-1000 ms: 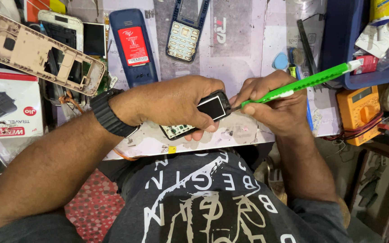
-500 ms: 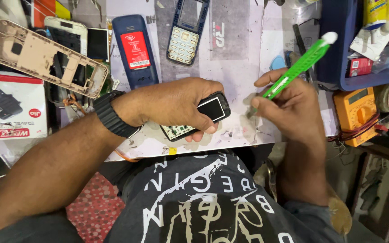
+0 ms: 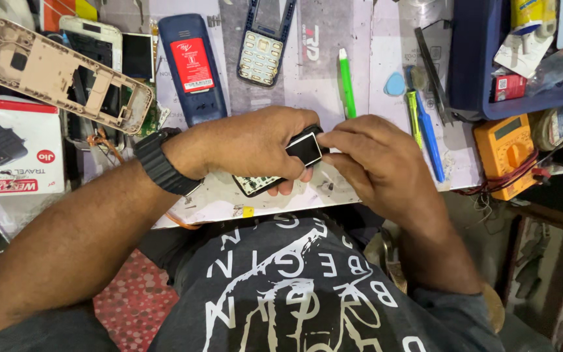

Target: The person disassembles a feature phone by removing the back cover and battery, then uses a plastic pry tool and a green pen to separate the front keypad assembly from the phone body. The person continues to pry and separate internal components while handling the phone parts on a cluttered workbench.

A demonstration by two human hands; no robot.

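My left hand (image 3: pixel 249 146) wraps around a small black keypad phone (image 3: pixel 304 150) held over the near edge of the white work mat (image 3: pixel 373 78). Its little screen faces up and its keypad end pokes out below my fingers. My right hand (image 3: pixel 366 160) has its fingertips on the screen end of the phone. A green screwdriver (image 3: pixel 346 81) lies on the mat just beyond my hands, held by neither. A black watch (image 3: pixel 161 163) sits on my left wrist.
On the mat lie a blue phone back with a red label (image 3: pixel 193 68), a blue keypad frame (image 3: pixel 263 45), a beige phone housing (image 3: pixel 57 78), a blue pick (image 3: pixel 395 83) and a blue pen (image 3: pixel 429 133). An orange multimeter (image 3: pixel 504 153) sits right, a white charger box (image 3: pixel 11 153) left.
My right hand has put down the green screwdriver, which now lies on the mat, and has come back to the phone's screen end. My left hand kept hold of the phone.
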